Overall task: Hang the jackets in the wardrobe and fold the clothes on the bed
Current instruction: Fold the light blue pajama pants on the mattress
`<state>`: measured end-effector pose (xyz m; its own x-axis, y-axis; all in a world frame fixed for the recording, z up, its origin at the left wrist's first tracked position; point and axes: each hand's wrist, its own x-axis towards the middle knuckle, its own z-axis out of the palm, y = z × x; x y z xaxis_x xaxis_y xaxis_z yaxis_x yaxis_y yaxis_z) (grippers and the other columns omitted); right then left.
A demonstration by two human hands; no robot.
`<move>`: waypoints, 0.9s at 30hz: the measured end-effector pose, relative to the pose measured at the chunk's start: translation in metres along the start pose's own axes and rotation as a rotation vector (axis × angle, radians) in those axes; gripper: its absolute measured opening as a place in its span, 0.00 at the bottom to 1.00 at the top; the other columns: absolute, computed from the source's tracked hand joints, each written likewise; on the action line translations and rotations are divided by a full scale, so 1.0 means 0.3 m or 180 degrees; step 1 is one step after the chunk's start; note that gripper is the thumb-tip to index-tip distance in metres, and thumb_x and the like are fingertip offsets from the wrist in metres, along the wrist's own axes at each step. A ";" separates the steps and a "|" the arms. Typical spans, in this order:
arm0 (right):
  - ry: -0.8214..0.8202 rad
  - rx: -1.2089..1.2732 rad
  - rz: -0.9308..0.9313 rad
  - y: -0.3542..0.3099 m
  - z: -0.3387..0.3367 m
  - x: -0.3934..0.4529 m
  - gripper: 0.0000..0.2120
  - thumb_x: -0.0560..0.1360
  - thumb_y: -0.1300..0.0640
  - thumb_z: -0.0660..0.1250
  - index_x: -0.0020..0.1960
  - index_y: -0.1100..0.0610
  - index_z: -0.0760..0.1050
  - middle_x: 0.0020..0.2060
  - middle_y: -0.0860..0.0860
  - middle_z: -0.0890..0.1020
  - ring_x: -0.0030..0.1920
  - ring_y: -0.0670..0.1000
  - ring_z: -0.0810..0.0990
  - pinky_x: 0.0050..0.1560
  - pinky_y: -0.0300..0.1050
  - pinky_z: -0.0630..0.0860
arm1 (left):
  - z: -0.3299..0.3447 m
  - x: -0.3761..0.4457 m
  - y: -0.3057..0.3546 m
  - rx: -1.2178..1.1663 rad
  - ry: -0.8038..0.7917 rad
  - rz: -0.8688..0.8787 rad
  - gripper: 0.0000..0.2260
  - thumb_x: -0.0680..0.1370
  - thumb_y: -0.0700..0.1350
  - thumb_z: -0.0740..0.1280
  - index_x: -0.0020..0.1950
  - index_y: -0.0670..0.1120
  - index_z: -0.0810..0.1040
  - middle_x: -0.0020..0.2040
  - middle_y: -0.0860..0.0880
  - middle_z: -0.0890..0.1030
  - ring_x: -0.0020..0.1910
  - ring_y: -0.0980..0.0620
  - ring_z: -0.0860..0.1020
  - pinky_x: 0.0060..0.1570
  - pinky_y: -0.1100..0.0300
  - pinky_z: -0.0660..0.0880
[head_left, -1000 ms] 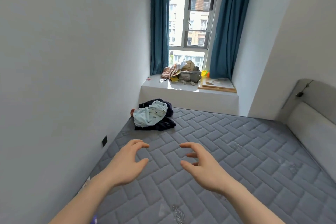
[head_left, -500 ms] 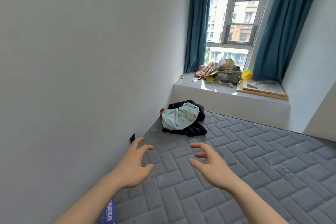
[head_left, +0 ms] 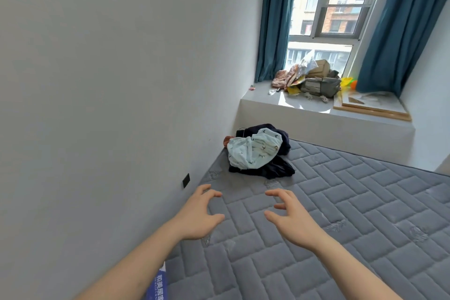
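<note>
Grey quilted mattress (head_left: pixel 341 214) bears a heap of clothes (head_left: pixel 258 152) in its corner nearest the window ledge (head_left: pixel 304 107). Short of the heap, left hand (head_left: pixel 198 215) and right hand (head_left: pixel 291 218) hover empty, fingers loosely spread.

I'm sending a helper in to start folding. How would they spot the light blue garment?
Follow the grey mattress to its far corner, by the wall and window ledge. A small clothes heap lies there; the light blue garment sits on top, pale with tiny dark prints, over dark navy clothing.
</note>
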<state>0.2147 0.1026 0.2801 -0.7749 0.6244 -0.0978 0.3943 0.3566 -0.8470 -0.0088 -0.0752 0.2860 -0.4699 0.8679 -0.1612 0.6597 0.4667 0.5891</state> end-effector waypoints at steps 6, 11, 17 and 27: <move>0.0183 0.0037 0.0492 -0.028 0.166 0.311 0.22 0.81 0.51 0.68 0.73 0.42 0.67 0.70 0.41 0.64 0.67 0.45 0.71 0.55 0.38 0.73 | -0.109 0.315 -0.237 0.0293 -0.0495 -0.0127 0.28 0.77 0.54 0.70 0.76 0.54 0.69 0.80 0.50 0.57 0.78 0.48 0.62 0.76 0.56 0.61; 0.0285 0.0008 0.0872 0.032 0.296 0.600 0.24 0.81 0.51 0.67 0.74 0.43 0.65 0.70 0.42 0.63 0.66 0.45 0.70 0.53 0.37 0.72 | -0.113 0.627 -0.498 0.0457 -0.0937 -0.0379 0.29 0.76 0.53 0.70 0.77 0.51 0.68 0.79 0.49 0.60 0.76 0.47 0.65 0.74 0.59 0.63; 0.0328 -0.0290 0.1272 0.272 0.399 0.875 0.24 0.80 0.51 0.67 0.74 0.42 0.64 0.72 0.41 0.63 0.51 0.37 0.74 0.46 0.34 0.72 | 0.020 0.994 -0.767 0.0758 -0.1227 -0.0750 0.31 0.75 0.51 0.68 0.78 0.51 0.66 0.78 0.48 0.61 0.74 0.44 0.68 0.72 0.57 0.66; 0.0508 -0.0664 0.1333 0.858 0.617 1.354 0.31 0.79 0.52 0.69 0.78 0.46 0.60 0.76 0.45 0.60 0.60 0.42 0.70 0.58 0.41 0.69 | 0.541 1.497 -1.161 0.1029 -0.1384 -0.1000 0.44 0.71 0.56 0.74 0.82 0.53 0.56 0.83 0.46 0.46 0.78 0.38 0.58 0.73 0.44 0.67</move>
<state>-0.0901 0.3194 -0.0744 -0.4498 0.8367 -0.3125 0.7588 0.1734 -0.6278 -0.3544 0.1797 -0.1202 -0.4336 0.6391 -0.6352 0.7048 0.6797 0.2028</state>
